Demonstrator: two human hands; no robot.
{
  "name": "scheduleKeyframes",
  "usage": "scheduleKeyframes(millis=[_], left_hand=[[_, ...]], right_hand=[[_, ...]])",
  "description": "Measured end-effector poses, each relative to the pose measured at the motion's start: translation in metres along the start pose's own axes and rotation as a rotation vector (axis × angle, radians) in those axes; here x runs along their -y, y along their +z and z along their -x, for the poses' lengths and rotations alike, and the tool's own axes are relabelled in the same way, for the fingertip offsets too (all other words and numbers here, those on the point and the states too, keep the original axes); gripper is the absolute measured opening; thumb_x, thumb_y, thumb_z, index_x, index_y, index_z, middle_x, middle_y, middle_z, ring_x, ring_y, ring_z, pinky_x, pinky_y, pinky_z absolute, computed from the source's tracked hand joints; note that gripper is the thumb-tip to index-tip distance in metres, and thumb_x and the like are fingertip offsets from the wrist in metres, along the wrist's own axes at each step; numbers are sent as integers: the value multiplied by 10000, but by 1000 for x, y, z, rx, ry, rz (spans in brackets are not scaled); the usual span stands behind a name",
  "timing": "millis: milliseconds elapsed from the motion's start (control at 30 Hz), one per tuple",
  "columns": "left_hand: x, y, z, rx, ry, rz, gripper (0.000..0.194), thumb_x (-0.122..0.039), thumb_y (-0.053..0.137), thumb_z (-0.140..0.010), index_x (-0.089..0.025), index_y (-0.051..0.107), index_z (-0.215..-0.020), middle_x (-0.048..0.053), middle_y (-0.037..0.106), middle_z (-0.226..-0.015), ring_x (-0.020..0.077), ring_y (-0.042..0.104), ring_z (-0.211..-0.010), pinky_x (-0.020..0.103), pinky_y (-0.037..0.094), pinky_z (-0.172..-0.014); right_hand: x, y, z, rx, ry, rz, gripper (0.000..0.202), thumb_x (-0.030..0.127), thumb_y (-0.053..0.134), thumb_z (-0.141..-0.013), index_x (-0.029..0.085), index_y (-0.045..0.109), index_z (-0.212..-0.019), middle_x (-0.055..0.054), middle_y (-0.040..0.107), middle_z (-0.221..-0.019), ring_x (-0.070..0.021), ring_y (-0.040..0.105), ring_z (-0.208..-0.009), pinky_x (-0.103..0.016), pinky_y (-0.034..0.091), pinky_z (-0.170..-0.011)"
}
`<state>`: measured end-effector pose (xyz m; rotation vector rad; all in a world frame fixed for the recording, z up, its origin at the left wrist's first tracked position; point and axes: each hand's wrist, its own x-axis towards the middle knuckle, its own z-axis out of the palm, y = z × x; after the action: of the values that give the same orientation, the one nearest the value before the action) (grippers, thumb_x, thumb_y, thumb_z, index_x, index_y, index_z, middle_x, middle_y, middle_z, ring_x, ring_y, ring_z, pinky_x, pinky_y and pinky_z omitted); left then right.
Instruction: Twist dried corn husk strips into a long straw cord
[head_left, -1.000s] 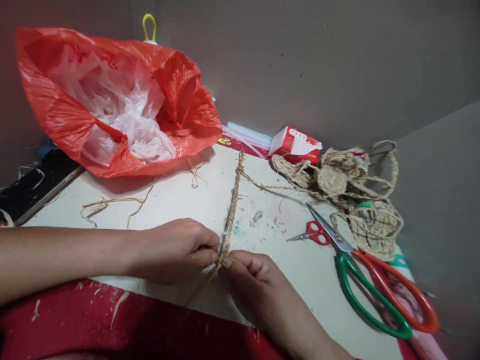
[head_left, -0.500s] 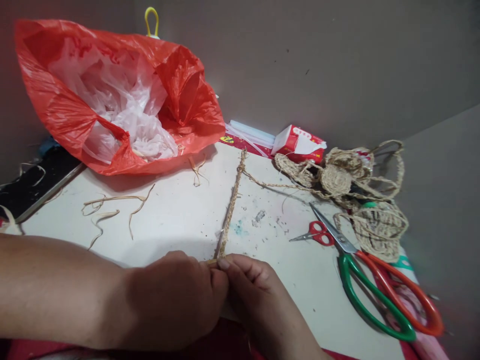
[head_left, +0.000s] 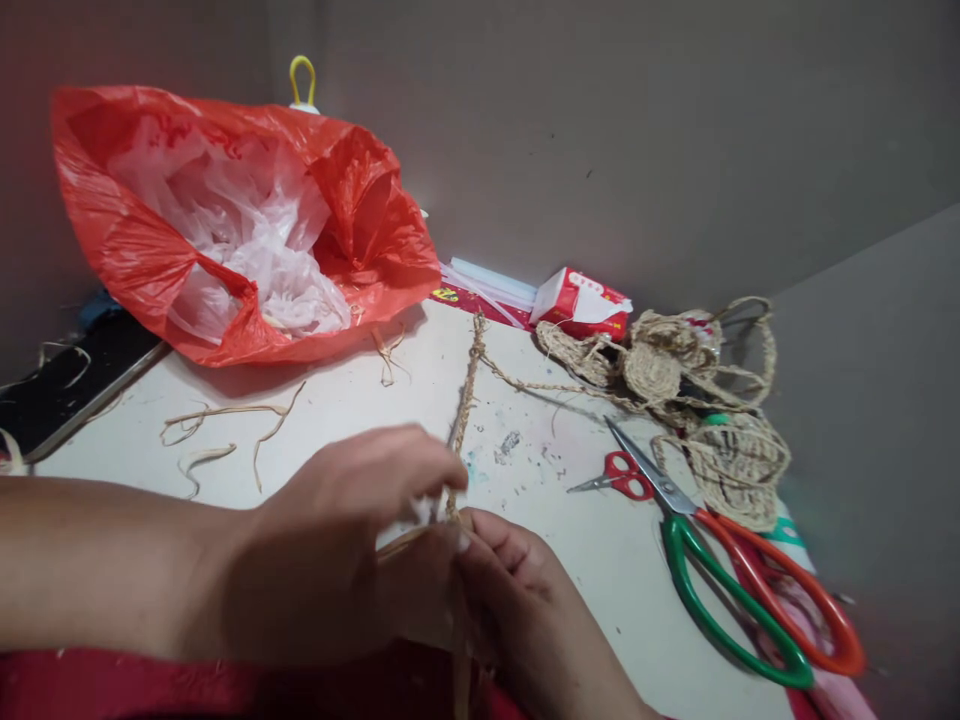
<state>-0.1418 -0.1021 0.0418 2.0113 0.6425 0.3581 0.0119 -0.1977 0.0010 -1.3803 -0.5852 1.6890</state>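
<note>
A braided straw cord (head_left: 466, 392) runs from the middle of the white table down to my hands. My right hand (head_left: 510, 590) pinches its near end, where loose straw strands come out. Over the cord, my left hand (head_left: 352, 530) is raised and curved, its fingertips slightly blurred. A pale strand (head_left: 401, 544) passes under its fingers toward my right hand; whether the left fingers grip it is unclear. One strand hangs down below my hands. From the cord's far end, a thinner braid (head_left: 555, 386) leads to a heap of coiled straw braid (head_left: 652, 370).
A red plastic bag (head_left: 142, 270) with white plastic inside stands at the back left. Small red scissors (head_left: 630, 476) and large scissors with green and red handles (head_left: 690, 540) lie right. Behind is a red tissue pack (head_left: 581, 300). Straw scraps (head_left: 277, 425) lie left.
My left hand has lifted from its closed position by my right hand, its fingers now more spread over the cord. My right hand still pinches the near end. The whole view has shifted slightly.
</note>
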Motion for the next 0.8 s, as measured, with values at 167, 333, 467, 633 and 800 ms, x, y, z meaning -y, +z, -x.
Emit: scheduleKeyframes(millis=[167,333,467,633,800], left_hand=[[20,11,-20,366,-462,786,183,-289,538,-777,-162,521,-908,-40,491,-636,82,425,-532,207,332,-514],[24,18,-19,347,-460,767,107,-239,520,-758,-152,496,-700,-42,444,-625,72,357,-560,202,287,-521],[22,12,-19,332,-377,410,162,-239,441,-781,-160,496,-651,-37,428,-614,91,347,-584,218,286,-536],[23,5,-23,362,-305,167,196,-262,416,-800,-170,508,-654,-27,480,-640,108,398,-615,226,277,-536],[28,5,-28,471,-357,395,253,-336,437,-816,-166,461,-631,-36,402,-604,95,348,-581,217,294,-538]], right_hand=[[4,-2,-1,-5,-54,172,387,534,563,-824,172,513,-699,31,438,-609,-88,342,-531,-205,276,-491],[7,-5,-2,33,-43,292,413,560,503,-850,181,487,-685,44,373,-590,-83,286,-504,-205,262,-475],[10,-6,0,62,-59,382,372,505,481,-885,170,513,-727,26,400,-645,-98,327,-582,-206,284,-514],[13,-4,4,28,-125,576,300,421,481,-904,192,492,-710,32,444,-623,-102,373,-559,-205,288,-484],[8,-2,6,-73,-241,730,305,395,510,-886,216,441,-648,37,475,-534,-113,418,-484,-214,296,-453]])
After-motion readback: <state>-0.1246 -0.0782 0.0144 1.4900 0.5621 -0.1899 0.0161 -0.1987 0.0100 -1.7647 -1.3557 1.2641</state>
